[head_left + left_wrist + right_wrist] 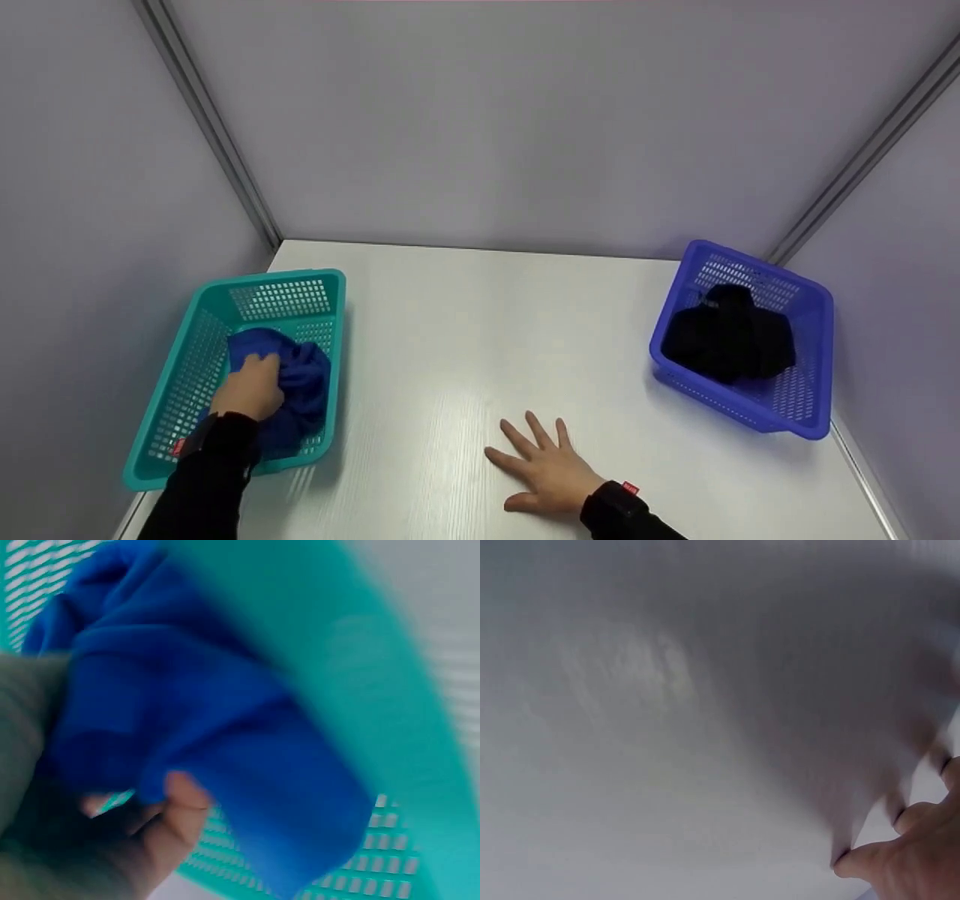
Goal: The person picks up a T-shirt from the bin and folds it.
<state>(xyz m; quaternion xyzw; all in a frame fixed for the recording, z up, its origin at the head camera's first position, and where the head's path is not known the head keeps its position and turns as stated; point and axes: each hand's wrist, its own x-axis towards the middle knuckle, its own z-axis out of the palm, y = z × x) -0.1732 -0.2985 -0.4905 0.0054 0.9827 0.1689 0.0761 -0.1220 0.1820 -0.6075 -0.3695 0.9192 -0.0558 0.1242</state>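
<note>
Inside the teal basket (180, 360) on the left lies a crumpled blue cloth (304, 382), probably a garment. My left hand (251, 386) reaches over the near wall and pinches a fold of it between curled fingers. In the left wrist view the blue cloth (247, 742) hangs in soft folds from the thumb and fingers (184, 814), with the basket's rim crossing in front, blurred. Near the table's front, my right hand (551, 476) rests palm down with its fingers spread, holding nothing; its fingertips (855, 859) touch the white surface in the right wrist view.
A blue-purple basket (814, 360) stands at the right, turned at an angle, with black cloth (727, 337) bunched in it. The white table (487, 322) lies between both baskets. Grey panels (510, 127) enclose the back and both sides.
</note>
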